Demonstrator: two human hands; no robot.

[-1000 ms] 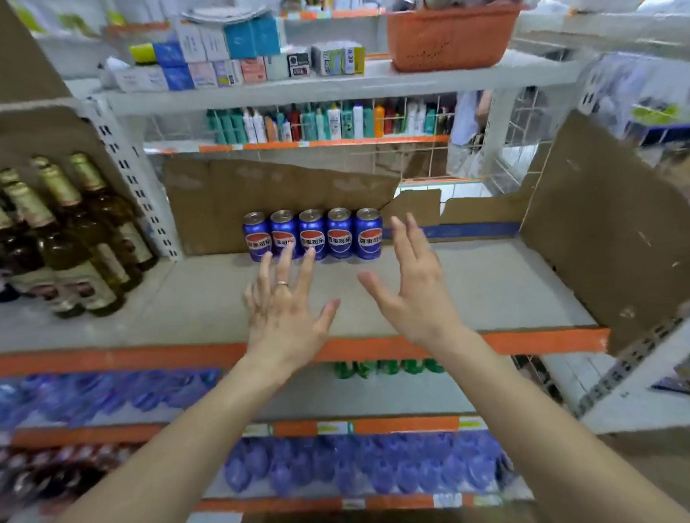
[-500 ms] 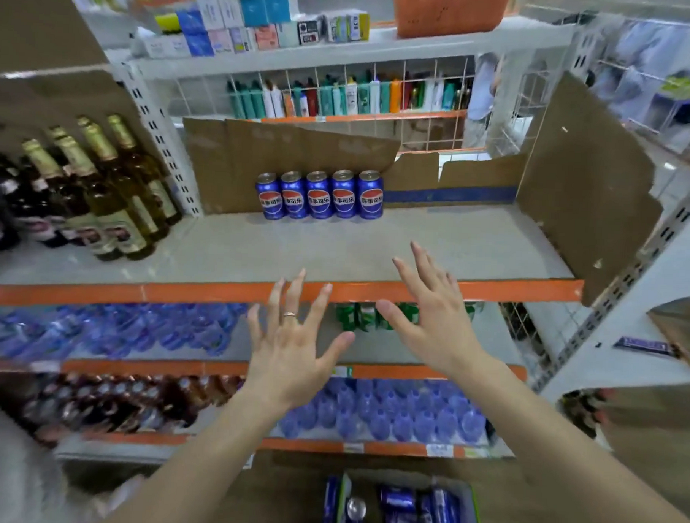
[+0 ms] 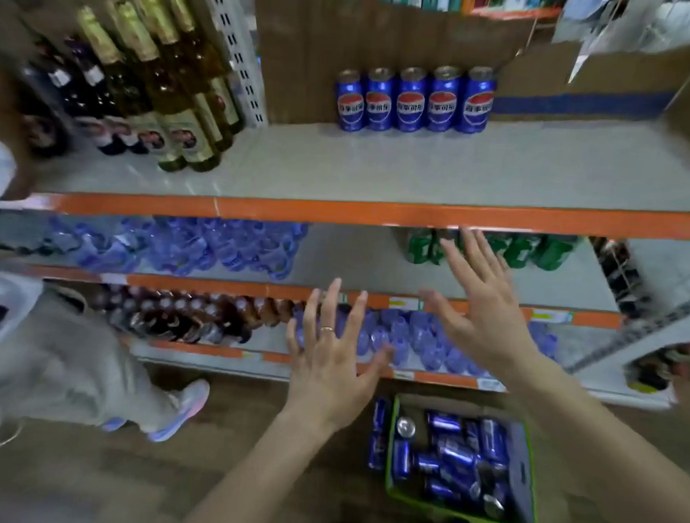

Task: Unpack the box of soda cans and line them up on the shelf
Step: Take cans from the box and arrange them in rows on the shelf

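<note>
Below, glossy blue cylindrical cans (image 3: 453,459) lie jumbled in a cardboard box (image 3: 524,459); both left hand (image 3: 331,363) and right hand (image 3: 487,319) hover empty, fingers spread.

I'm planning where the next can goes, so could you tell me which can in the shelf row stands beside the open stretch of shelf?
The rightmost can of the five blue upright ones; bare shelf lies to its right, while bottles stand left.

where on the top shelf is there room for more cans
Bare shelf runs in front of the five cans and right of them along the cardboard. The left end is crowded with bottles.
</note>
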